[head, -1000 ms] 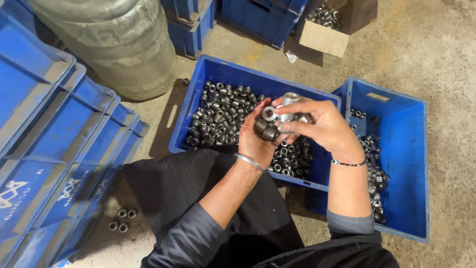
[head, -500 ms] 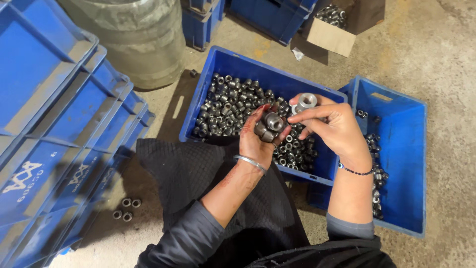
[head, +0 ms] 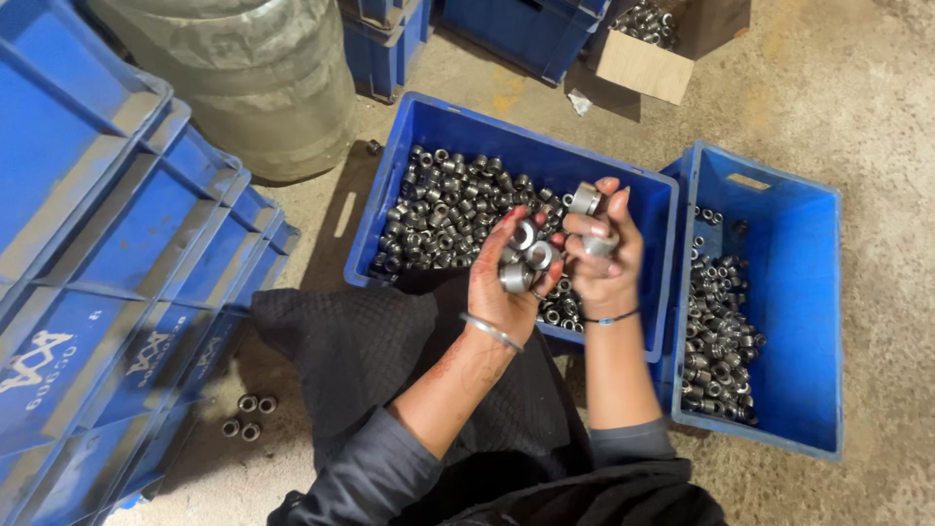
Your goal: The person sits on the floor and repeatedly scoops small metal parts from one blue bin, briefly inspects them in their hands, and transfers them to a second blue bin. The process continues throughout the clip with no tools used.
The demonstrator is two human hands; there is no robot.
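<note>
My left hand (head: pixel 506 282) is raised palm up and holds a few short metal rings (head: pixel 526 258). My right hand (head: pixel 606 248) is beside it, touching it, and pinches one metal ring (head: pixel 585 199) at its fingertips, with another ring (head: pixel 599 244) tucked under the fingers. Both hands hover over the near edge of a blue crate (head: pixel 409 180) filled with many similar rings (head: pixel 443 209). A second blue crate (head: pixel 799 292) to the right holds a smaller pile of rings (head: pixel 716 331).
Stacked blue crates (head: pixel 107 292) lean at the left. A grey-green drum (head: pixel 263 78) stands at the back. A cardboard box (head: pixel 643 58) with metal parts and more blue crates (head: pixel 526 29) lie beyond. Three loose rings (head: pixel 246 417) rest on the concrete floor.
Both hands have stayed over the middle crate. My right hand has lifted one ring higher at its fingertips, above the rings in my left palm.
</note>
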